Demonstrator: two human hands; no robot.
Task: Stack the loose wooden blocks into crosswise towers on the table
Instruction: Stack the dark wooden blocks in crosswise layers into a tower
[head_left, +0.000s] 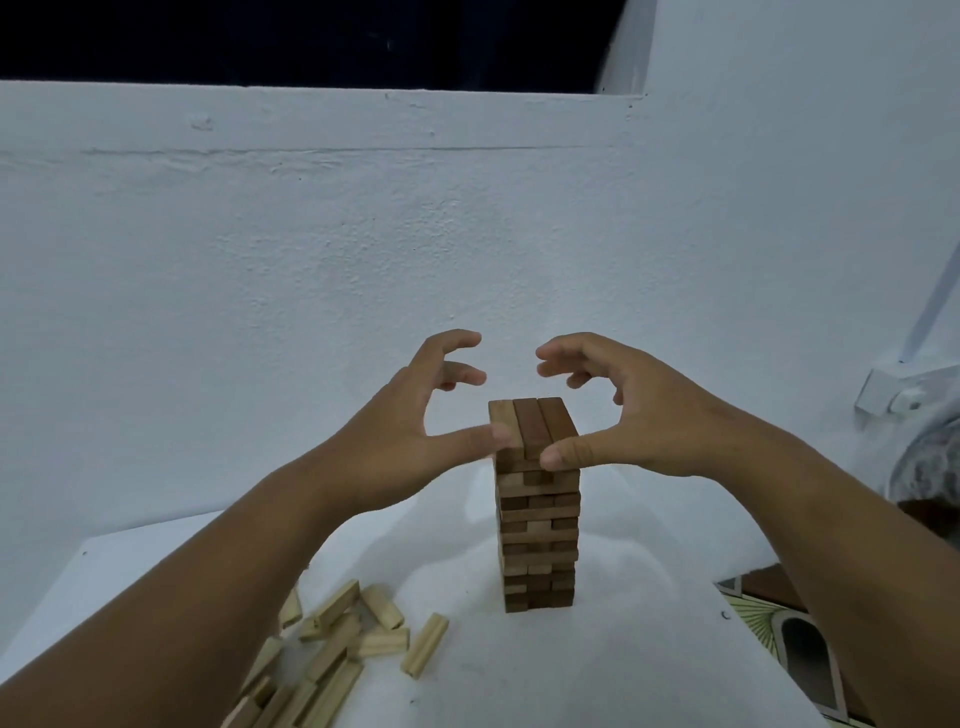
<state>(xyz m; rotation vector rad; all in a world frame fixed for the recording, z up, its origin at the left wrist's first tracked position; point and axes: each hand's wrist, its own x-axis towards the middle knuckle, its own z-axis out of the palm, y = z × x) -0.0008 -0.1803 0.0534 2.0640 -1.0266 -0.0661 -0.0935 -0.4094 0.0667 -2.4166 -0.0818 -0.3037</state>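
Observation:
A tall crosswise tower of wooden blocks (537, 530) stands on the white table (623, 649), right of centre. Three blocks lie side by side on its top layer. My left hand (410, 431) is on the tower's left and my right hand (639, 415) on its right, both at the top. Each thumb tip touches the near end of the top layers. The fingers arch over the far side, spread and curved, apart from the wood. Neither hand holds a block. A pile of several loose pale blocks (332, 654) lies at the lower left, partly hidden by my left forearm.
A white wall (363, 260) rises just behind the table. One loose block (425, 644) lies apart from the pile, near the tower's base. A patterned floor (779, 639) shows beyond the table's right edge, and a grey fixture (904, 395) sits on the wall at right.

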